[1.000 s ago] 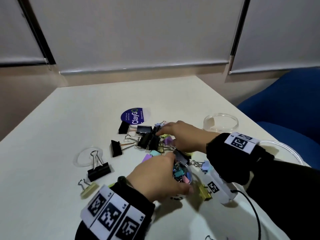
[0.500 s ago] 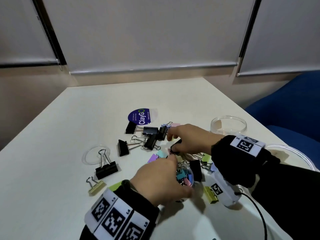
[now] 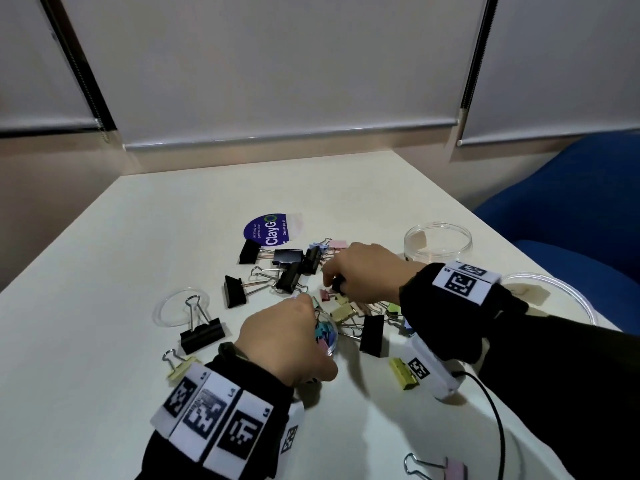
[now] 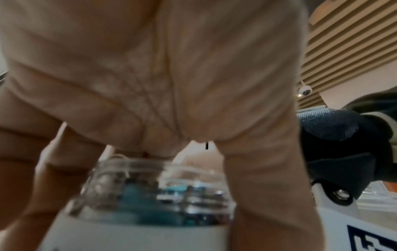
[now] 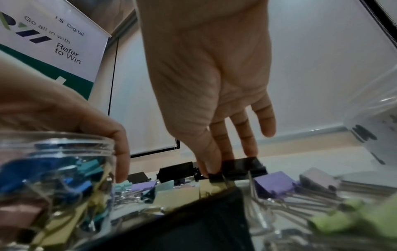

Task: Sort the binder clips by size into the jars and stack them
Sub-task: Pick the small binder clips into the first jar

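The left hand [image 3: 287, 341] is gripping a small clear plastic jar [image 3: 329, 336] of coloured clips while the right hand [image 3: 363, 271] is pinching a small black binder clip [image 5: 242, 167]; it likely needs carrying to a matching jar next.

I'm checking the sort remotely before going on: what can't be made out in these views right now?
- Small jar: mostly hidden in the head view by the left hand; blurred in the left wrist view, so its clips can't be counted.
- Small black clip at the right hand: the fingers cover it, so its size is unclear.
- Pink clip: cut off by the head view's bottom edge.
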The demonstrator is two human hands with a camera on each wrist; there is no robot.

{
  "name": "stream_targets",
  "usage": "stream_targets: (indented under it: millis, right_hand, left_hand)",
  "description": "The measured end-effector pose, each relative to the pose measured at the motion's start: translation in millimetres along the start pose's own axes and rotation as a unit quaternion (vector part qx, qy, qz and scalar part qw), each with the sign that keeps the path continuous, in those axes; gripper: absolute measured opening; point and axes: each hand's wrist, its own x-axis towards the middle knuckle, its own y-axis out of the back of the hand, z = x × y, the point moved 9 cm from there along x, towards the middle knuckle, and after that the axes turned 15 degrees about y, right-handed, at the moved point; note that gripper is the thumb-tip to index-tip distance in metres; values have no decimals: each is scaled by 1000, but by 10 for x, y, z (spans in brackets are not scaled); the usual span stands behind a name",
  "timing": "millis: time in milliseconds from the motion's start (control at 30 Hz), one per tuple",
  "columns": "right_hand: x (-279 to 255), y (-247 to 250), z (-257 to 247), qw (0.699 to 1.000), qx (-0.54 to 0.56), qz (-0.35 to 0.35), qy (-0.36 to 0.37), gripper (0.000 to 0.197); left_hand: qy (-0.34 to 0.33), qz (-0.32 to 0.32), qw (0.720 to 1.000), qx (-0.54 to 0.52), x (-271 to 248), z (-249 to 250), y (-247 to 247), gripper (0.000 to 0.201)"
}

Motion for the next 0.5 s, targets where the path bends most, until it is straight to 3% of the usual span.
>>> stream_targets:
  millis: [100, 167, 367, 500]
  right_hand:
    - [27, 66, 76, 998, -60, 23, -25, 30]
    - [80, 63, 17, 999, -30, 36, -5, 29]
    - [191, -84, -137, 999, 18, -16, 40, 19]
    - [150, -5, -22, 999, 42, 5, 16, 11]
  left_hand:
    - [17, 8, 1000, 21, 19, -22, -7, 58]
    - [17, 0, 1000, 22, 34, -29, -25, 62]
    - [20, -13, 1000, 8, 75, -7, -32, 60]
    - [21, -19, 1000, -3, 81, -1, -33, 58]
